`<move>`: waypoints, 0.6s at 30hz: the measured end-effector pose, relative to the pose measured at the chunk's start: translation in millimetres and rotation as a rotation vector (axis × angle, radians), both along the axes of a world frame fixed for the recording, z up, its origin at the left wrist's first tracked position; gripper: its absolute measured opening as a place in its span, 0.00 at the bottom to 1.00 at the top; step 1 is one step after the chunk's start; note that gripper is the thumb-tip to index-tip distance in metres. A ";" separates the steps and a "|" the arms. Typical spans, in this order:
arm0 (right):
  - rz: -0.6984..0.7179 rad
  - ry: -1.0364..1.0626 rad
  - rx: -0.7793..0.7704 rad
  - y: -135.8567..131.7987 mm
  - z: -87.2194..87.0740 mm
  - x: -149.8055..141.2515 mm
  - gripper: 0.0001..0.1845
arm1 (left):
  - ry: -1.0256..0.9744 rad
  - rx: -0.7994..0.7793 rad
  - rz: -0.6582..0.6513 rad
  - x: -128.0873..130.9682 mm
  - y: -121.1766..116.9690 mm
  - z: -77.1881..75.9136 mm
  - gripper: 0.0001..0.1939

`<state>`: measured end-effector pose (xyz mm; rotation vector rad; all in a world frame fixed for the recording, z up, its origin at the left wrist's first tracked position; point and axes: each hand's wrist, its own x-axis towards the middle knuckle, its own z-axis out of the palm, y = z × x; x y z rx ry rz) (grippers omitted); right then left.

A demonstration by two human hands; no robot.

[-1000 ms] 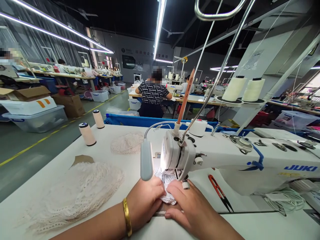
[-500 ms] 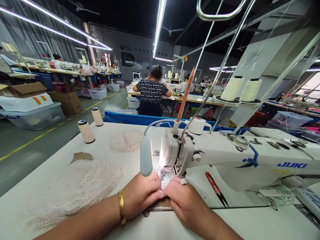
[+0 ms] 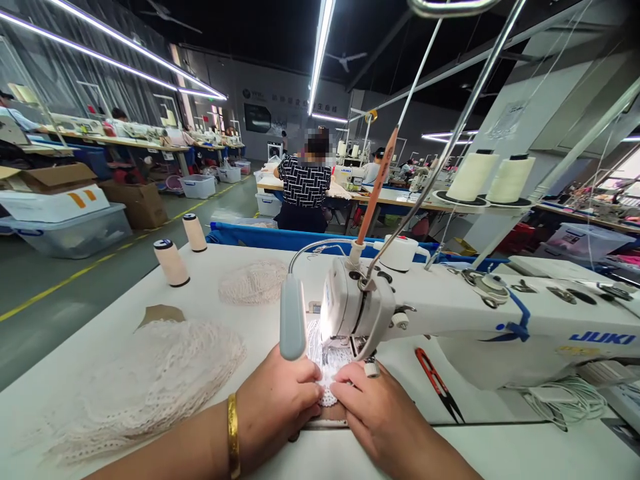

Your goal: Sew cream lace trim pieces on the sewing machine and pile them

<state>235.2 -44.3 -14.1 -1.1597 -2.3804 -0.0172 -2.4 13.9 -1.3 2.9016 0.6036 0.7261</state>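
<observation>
A piece of white scalloped lace (image 3: 329, 395) lies under the needle area of a white sewing machine (image 3: 345, 307), lit by its small lamp. My left hand (image 3: 280, 390) grips the lace at its left edge with curled fingers; a gold bangle (image 3: 233, 433) circles that wrist. On the other edge my right hand (image 3: 380, 407) has thumb and fingers closed on the lace, just below the presser area. Part of the lace is hidden by the machine head and the fingers. A strip of brown material (image 3: 327, 421) shows below the lace, between the hands.
Red-handled thread snips (image 3: 437, 380) lie right of my hands. To the left are a large lace heap (image 3: 155, 380), a smaller lace pile (image 3: 253, 281) and two thread cones (image 3: 171, 263). A grey lamp (image 3: 292, 320) hangs above my left hand. A co-worker (image 3: 304, 177) sits ahead.
My hands have drawn slightly apart, and more of the lace with its scalloped end shows between them. The view has shifted a little, so the machine appears further right.
</observation>
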 end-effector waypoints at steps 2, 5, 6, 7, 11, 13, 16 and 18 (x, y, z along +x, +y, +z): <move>-0.030 -0.006 0.011 0.8 -0.3 -0.5 0.17 | 0.010 0.000 0.022 -0.7 2.1 -1.0 0.07; -0.045 -0.011 0.018 0.5 0.7 -1.2 0.18 | 0.008 0.015 0.021 -1.0 3.2 -2.2 0.06; -0.037 -0.012 0.020 0.2 1.0 -1.3 0.19 | 0.002 0.018 0.001 -0.8 3.0 -2.6 0.07; -0.023 -0.011 0.021 -0.1 1.1 -1.4 0.19 | -0.003 0.019 -0.024 -0.4 2.6 -3.2 0.08; 0.026 -0.004 -0.007 -1.0 -0.5 -1.5 0.16 | -0.032 0.015 -0.078 1.3 0.4 -4.4 0.10; 0.025 0.007 -0.013 -0.8 -1.4 -1.7 0.16 | -0.046 0.018 -0.072 1.5 0.0 -3.8 0.09; 0.010 0.016 0.004 0.2 -1.6 -2.5 0.18 | -0.065 0.034 -0.058 1.3 0.8 -2.3 0.10; -0.002 0.018 0.024 1.0 -1.6 -3.1 0.19 | -0.065 0.047 -0.045 1.4 2.1 -1.5 0.12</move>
